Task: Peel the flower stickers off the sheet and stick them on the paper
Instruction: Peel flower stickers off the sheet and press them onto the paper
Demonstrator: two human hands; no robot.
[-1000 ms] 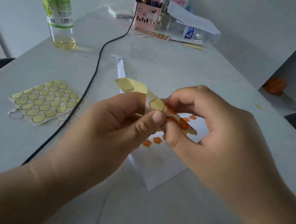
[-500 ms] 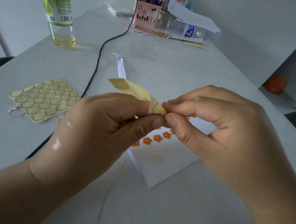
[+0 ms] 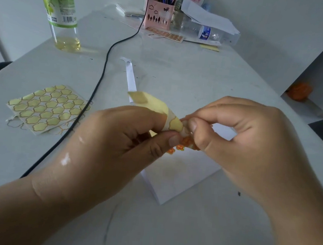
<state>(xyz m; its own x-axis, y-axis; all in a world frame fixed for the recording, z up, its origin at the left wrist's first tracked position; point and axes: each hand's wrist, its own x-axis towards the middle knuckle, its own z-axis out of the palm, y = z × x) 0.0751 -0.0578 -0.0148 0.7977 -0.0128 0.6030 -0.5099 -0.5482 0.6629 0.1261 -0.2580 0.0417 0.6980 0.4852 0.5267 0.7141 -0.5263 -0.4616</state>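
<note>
The left hand (image 3: 114,145) grips a curled sticker sheet (image 3: 158,110) while the right hand (image 3: 243,147) pinches its edge above the white paper (image 3: 181,174).

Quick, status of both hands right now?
Left hand: closed, gripping the curled sticker sheet.
Right hand: closed, pinching that sheet's edge; peeling progress cannot be told.

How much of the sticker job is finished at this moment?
Done: a few orange flowers sit on the white paper; an emptied sheet lies at left. In hand: left hand holds the curled sheet, right hand pinches at its edge. Left: sticking the next flower.
</note>
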